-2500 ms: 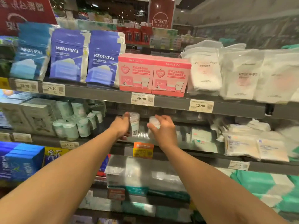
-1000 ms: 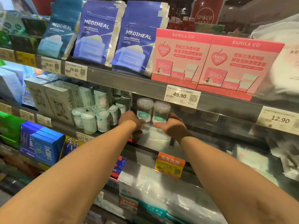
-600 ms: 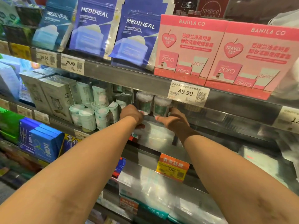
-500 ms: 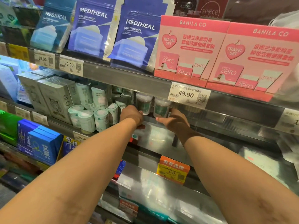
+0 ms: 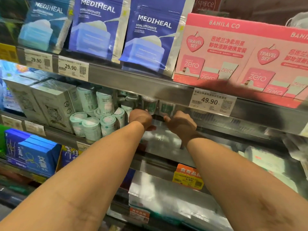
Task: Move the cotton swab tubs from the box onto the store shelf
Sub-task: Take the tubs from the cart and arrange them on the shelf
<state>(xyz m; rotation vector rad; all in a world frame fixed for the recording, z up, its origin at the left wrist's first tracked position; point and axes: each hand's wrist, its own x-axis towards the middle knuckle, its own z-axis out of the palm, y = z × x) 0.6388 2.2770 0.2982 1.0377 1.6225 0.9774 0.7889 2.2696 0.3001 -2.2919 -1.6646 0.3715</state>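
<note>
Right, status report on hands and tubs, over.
Left hand at left tub, right hand at right tub; grip hidden. Tubs upright, side by side, deep in shelf. Nothing blocking.

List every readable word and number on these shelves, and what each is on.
"MEDIHEAL", "HYALURONATE": blue pouches.
"BANILA CO", "TRAVEL SET", "zero": pink boxes.
"29.90": two white price tags.
"49.90": price tag under the pink boxes.
"5.99": orange tag.
"sp@ce": red sign.
Labels on the tubs and the small print: too blurred.
</note>
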